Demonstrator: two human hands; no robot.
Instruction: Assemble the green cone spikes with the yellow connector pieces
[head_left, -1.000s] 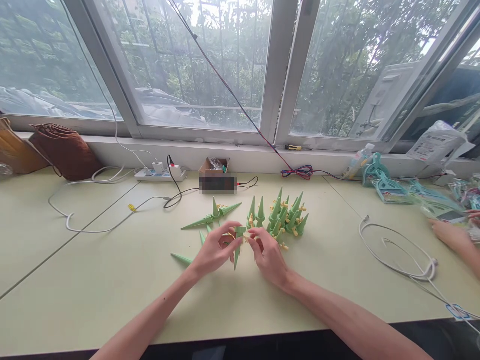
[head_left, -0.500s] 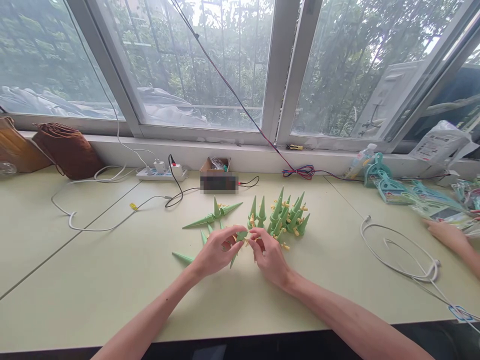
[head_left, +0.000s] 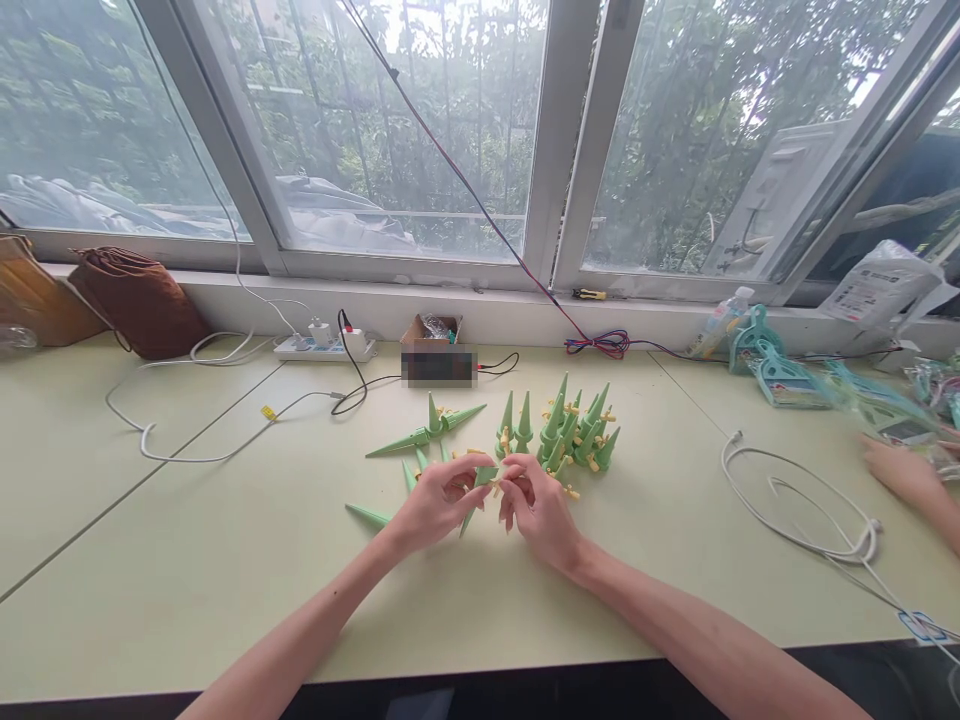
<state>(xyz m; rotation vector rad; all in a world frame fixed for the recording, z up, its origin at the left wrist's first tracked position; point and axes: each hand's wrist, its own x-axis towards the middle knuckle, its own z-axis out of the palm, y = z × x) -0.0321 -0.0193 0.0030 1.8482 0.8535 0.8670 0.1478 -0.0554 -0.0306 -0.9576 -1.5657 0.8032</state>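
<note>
My left hand [head_left: 431,508] is closed around a green plastic plant-watering spike [head_left: 486,475], mostly hidden by the fingers. With thumb and forefinger, my right hand [head_left: 541,515] pinches a small yellow valve [head_left: 495,487] at the spike's side. The two hands' fingertips nearly meet. Just beyond the right hand stands a cluster of upright green spikes [head_left: 592,425] with yellow valves. Several other spikes [head_left: 405,442] lie or stand behind the left hand, and one loose spike [head_left: 366,515] lies by the left wrist.
A power strip [head_left: 322,345] and a small open carton [head_left: 431,327] stand along the window side. Coiled white cable [head_left: 799,495] lies at right. Another person's hand [head_left: 900,470] is among bagged teal dustpan-like items [head_left: 877,405]. A brown bag [head_left: 139,305] sits far left.
My right fingers have shifted slightly around the yellow valve, while my left hand keeps its hold. The other person's hand has moved a little to the right.
</note>
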